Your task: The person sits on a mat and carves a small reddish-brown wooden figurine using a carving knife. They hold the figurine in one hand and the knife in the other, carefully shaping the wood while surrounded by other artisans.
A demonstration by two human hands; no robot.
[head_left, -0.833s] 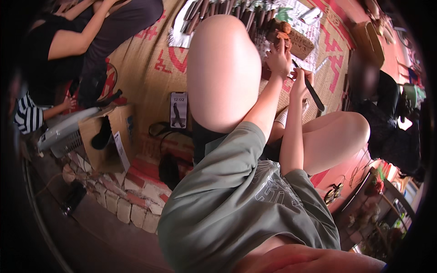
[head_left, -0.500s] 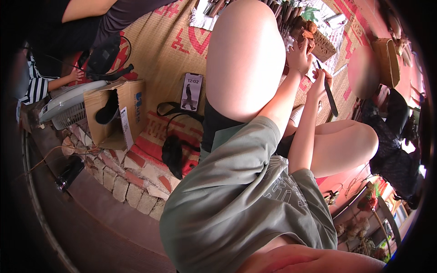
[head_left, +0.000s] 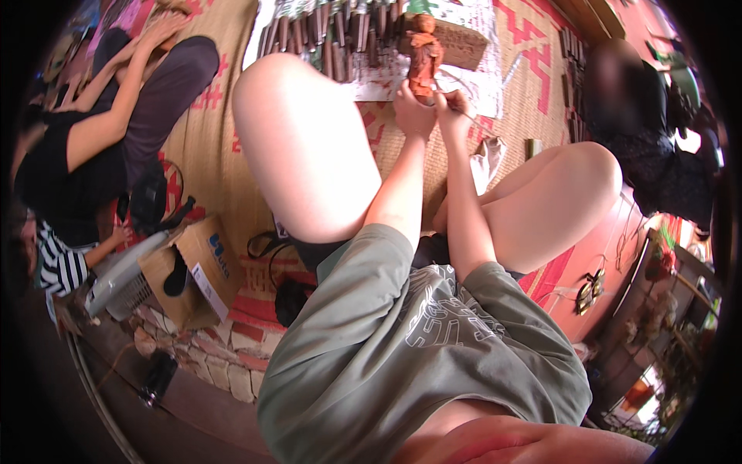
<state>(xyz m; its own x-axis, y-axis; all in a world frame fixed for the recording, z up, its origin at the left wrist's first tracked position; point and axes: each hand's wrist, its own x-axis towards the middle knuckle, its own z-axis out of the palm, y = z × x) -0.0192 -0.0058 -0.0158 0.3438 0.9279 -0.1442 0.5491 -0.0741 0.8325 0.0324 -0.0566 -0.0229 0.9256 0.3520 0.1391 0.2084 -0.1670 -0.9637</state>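
A reddish-brown carved wooden figurine (head_left: 426,58) stands upright at the top centre, beyond my knees. Fingers of my left hand (head_left: 415,114) are closed around its lower end. Close on the right, my right hand (head_left: 454,112) pinches a slim dark carving tool (head_left: 478,123), whose end sticks out to the lower right; its tip at the figurine's base is too small to make out. Behind the figurine lies a brown wooden block (head_left: 466,45). Several dark-handled carving chisels (head_left: 332,35) are lined up to its left on a white printed sheet (head_left: 483,93).
A woven straw mat (head_left: 209,108) with red patterns lies under everything. One person (head_left: 116,131) sits at the left, another (head_left: 649,131) at the right. An opened cardboard box (head_left: 193,271) and a grey fan (head_left: 127,286) stand lower left, beside broken bricks (head_left: 224,363).
My view has swung, so my hands and the figurine appear farther left. My right hand has drawn closer to the figurine's base, and the carving tool's long dark end no longer shows broadside.
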